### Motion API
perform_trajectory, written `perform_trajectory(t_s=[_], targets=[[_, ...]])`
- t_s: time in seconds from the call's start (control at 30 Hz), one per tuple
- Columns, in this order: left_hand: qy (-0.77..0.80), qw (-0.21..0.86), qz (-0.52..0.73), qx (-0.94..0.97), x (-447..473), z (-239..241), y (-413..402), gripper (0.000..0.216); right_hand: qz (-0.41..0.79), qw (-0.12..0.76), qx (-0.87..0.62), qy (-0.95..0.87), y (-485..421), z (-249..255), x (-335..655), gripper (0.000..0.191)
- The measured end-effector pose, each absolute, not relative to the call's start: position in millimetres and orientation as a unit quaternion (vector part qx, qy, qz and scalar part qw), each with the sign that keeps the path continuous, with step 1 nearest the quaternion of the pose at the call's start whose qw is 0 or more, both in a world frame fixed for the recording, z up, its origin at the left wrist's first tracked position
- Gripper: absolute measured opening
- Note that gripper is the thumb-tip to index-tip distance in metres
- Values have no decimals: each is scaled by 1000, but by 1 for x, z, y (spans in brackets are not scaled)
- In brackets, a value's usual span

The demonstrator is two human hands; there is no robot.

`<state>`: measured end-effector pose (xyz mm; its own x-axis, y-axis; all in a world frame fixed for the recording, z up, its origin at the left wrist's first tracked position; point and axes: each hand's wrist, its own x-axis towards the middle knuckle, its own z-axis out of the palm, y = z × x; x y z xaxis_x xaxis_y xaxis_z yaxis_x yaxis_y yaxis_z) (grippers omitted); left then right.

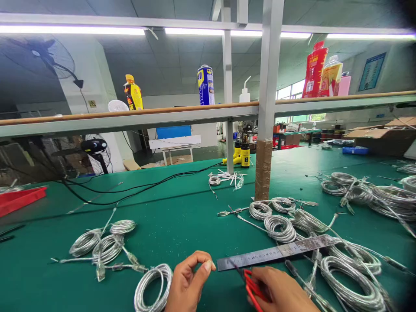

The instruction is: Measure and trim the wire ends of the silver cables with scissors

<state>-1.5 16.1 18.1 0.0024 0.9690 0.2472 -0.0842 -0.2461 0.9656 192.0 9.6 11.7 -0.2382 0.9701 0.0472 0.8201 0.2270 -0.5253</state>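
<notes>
My left hand [191, 281] is closed in a pinch, with a short pale tip, apparently a cable end, showing at the fingertips. Against its left side lies a coil of silvery clear-jacketed cable [139, 292]. In my right hand [276, 288] are red-handled wire cutters [251, 286], their dark jaws pointing up and left, partly blurred. Just beyond both hands a steel ruler [253, 258] lies slanted, its right end among more coiled cables [351, 284]. The jaws are close to the ruler's left end and apart from my left fingertips.
Several USB cable coils [107, 249] lie on the green tabletop [175, 216] at left, more [390, 201] at far right. A post wrapped in brown tape [263, 173] rises mid-table beneath a shelf [162, 116] holding bottles. Yellow heat guns [244, 156] and black cords [146, 184] sit behind.
</notes>
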Motion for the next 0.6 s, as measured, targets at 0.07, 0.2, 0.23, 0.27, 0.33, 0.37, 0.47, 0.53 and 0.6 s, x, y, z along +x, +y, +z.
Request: perform_trajectory(t_s=[0.07,0.2,0.23,0.27,0.33,0.37,0.47,0.53,0.6], targets=[[406,451,579,545,-1,19,15,23,254,263,-545,-754,8,13,184,12],[389,432,578,573,-1,20,13,22,268,312,-523,-746,5,13,164,25],[386,432,572,580,-2,20,13,22,261,314,-524,-748,4,13,161,28],[385,433,567,585,-2,20,13,22,249,314,-523,-752,3,13,158,31],[380,433,565,591,-3,19,13,21,220,309,-519,-766,2,13,153,33],[375,432,567,593,-3,19,13,21,205,301,-518,-774,2,13,152,33],[354,432,572,601,-3,18,13,21,172,275,-525,-787,3,12,150,34],[349,435,574,600,-3,17,13,20,159,265,-530,-790,4,11,150,36],[352,433,576,597,-4,16,14,19,146,259,-528,-796,5,9,151,38]])
